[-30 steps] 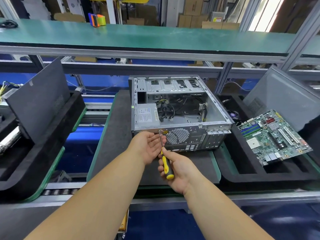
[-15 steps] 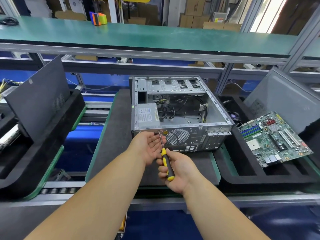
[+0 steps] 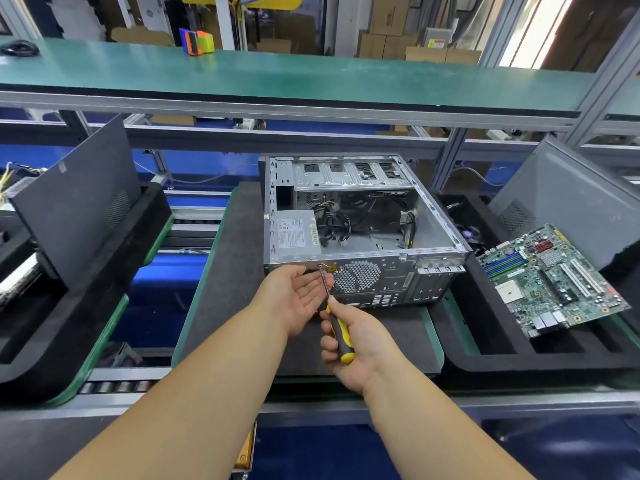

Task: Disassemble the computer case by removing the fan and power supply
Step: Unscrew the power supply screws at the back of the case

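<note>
Computer case (image 3: 360,233), open on top, lies on its side on a dark mat (image 3: 221,282) at the middle of the bench, its rear panel facing the person. Far left, a dark side panel (image 3: 74,199) leans upright in a black foam tray (image 3: 45,341). Inside the case, the power supply (image 3: 294,233) sits in the near left corner, its label facing up, with black cables (image 3: 337,226) bunched just beside it. On the rear panel a round perforated fan grille (image 3: 356,277) shows to the right of the power supply's end.

The left hand (image 3: 298,299) is cupped palm up, fingers relaxed and holding nothing, right at the rear panel below the power supply's corner. Beside it the right hand (image 3: 353,344) grips the yellow and black handle of a screwdriver (image 3: 334,317); the metal shaft runs up and away, and its tip meets the rear panel near the top edge, just left of the grille. Whether a screw sits under the tip is too small to tell.

Right of the case, a green motherboard (image 3: 550,278) rests tilted in another black foam tray (image 3: 519,351), with 1 grey side panel (image 3: 571,202) leaning behind it.
</note>
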A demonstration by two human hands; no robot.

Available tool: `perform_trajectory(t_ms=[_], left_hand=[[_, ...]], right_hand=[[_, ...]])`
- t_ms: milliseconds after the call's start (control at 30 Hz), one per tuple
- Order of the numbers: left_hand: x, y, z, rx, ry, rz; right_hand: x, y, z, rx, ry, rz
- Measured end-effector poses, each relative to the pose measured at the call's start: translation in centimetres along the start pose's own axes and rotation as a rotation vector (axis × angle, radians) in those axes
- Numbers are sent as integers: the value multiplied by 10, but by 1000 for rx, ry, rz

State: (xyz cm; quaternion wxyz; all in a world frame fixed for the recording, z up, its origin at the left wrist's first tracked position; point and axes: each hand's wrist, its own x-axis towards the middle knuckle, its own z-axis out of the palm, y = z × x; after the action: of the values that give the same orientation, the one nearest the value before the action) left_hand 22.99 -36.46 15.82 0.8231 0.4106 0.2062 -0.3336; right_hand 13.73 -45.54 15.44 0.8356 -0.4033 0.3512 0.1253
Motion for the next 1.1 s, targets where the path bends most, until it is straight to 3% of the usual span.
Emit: perform_trajectory(t_ms=[167,400,1100], left_hand=[[0,0,-2,15,-9,7],[-2,-2,1,-3,15,6],[-2,-1,2,26,20,6]], right_hand=[[0,-4,-1,-10,5,2],[-6,-10,1,61,-113,64],[-1,-2,3,34,-6,13]])
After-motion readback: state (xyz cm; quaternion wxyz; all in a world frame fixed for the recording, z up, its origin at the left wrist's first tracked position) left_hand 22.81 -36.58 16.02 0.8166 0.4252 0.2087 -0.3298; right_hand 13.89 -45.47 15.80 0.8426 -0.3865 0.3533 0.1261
